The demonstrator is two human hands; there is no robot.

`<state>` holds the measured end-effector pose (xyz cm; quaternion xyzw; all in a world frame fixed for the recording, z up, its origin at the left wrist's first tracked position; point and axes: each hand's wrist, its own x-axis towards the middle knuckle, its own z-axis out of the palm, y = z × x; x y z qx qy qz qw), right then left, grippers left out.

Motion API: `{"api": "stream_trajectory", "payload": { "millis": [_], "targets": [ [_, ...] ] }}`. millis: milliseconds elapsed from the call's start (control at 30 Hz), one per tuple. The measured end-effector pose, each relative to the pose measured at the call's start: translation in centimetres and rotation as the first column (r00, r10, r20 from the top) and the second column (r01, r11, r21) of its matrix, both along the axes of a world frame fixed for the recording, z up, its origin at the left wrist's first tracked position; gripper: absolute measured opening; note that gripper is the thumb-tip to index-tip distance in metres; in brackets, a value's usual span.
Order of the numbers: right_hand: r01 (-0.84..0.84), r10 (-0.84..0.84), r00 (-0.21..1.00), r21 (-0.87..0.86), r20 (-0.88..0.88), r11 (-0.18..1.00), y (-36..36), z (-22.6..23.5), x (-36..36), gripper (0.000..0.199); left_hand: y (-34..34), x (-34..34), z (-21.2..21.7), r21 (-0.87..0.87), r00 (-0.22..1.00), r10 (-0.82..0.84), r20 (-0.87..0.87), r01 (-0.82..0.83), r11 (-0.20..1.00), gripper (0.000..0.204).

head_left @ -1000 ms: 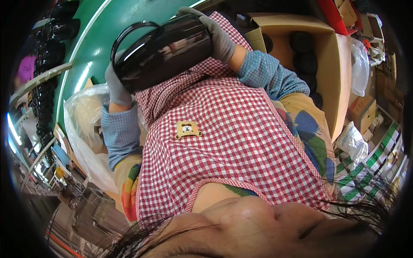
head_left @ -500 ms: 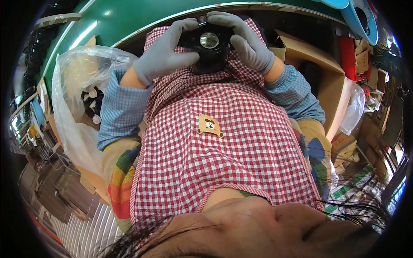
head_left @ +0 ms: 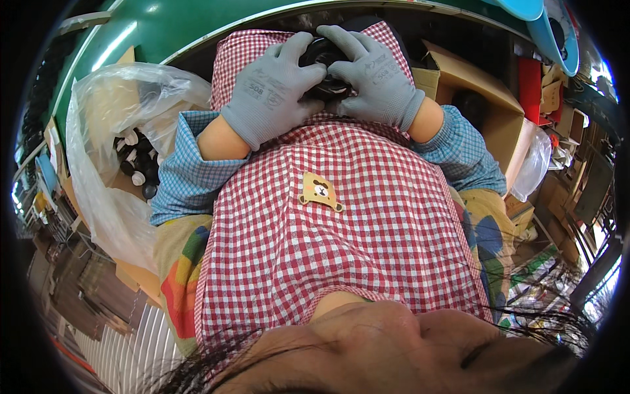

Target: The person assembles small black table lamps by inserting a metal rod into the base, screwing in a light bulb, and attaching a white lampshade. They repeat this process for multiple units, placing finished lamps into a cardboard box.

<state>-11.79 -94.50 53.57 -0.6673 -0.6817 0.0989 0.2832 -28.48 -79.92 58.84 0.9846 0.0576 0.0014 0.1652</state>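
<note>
Grey work gloves cover both of my hands. Between them, over my lap, is a round black glossy part (head_left: pixel 321 51) with ring-like edges; its exact kind is unclear. My left hand (head_left: pixel 272 95) curls around its left side, fingertips at the top. On the other side my right hand (head_left: pixel 380 79) grips it, with the thumb and fingers bent over its upper face. Much of the part, including its underside, is hidden by the gloves. A red-and-white checked apron (head_left: pixel 341 243) lies beneath my hands.
To my left, a clear plastic bag (head_left: pixel 98 171) lines a box and contains several small black and white pieces (head_left: pixel 139 161). An open cardboard box (head_left: pixel 482 79) stands at right. Beyond my lap is a green tabletop (head_left: pixel 170 23), with blue containers (head_left: pixel 554 39) at far right.
My hands have moved closer together and closed in on the black part. The shiny metallic centre seen earlier on it no longer shows.
</note>
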Motion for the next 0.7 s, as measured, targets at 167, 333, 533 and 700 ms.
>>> {"api": "stream_trajectory", "payload": {
  "millis": [167, 333, 533, 700],
  "targets": [
    [-0.003, 0.003, 1.000, 0.004, -0.006, 1.000, 0.2, -0.9, -0.1, 0.040, -0.4, 0.4, -0.7, -0.005, 0.999, 0.012, -0.035, -0.012, 1.000, 0.042],
    [0.005, -0.005, 0.998, 0.006, -0.061, 1.000, 0.3, -2.2, -0.4, 0.035, 0.1, 0.6, -2.5, -0.024, 1.000, -0.014, 0.008, 0.015, 1.000, 0.039],
    [-0.024, 0.034, 0.990, 0.074, -0.138, 0.997, 0.6, -2.0, 1.3, 0.063, 1.1, 0.5, -2.4, -0.077, 0.992, 0.006, 0.124, 0.003, 0.997, 0.060],
    [0.026, 0.048, 0.859, 0.137, -0.509, 0.990, -0.1, -2.8, 2.2, 0.114, 1.4, -1.4, -3.4, -0.217, 0.972, 0.117, 0.204, -0.072, 0.973, 0.090]
  ]
}}
